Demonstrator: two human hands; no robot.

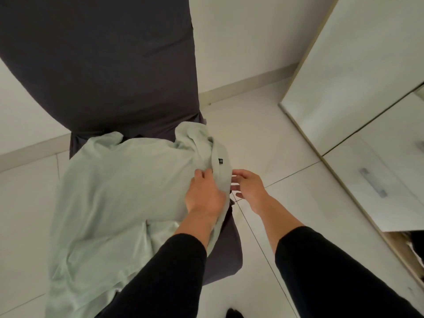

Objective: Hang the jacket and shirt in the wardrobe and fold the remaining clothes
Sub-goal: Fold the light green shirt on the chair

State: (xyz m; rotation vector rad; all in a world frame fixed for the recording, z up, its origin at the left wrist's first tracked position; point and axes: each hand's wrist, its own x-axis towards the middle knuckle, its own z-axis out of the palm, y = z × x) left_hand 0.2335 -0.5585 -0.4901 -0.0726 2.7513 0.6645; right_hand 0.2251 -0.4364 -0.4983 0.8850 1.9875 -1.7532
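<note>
Gripping the pale mint-green soft cotton garment (119, 191) at its 3 o'clock edge, the left hand (203, 195) should lift evenly; the right hand (249, 188), fingers relaxed and empty, should take the hem beside it.

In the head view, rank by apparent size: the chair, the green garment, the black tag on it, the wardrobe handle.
1. Chair
2. Green garment, nearly as large, so this order is unsure
3. Wardrobe handle
4. Black tag
</note>
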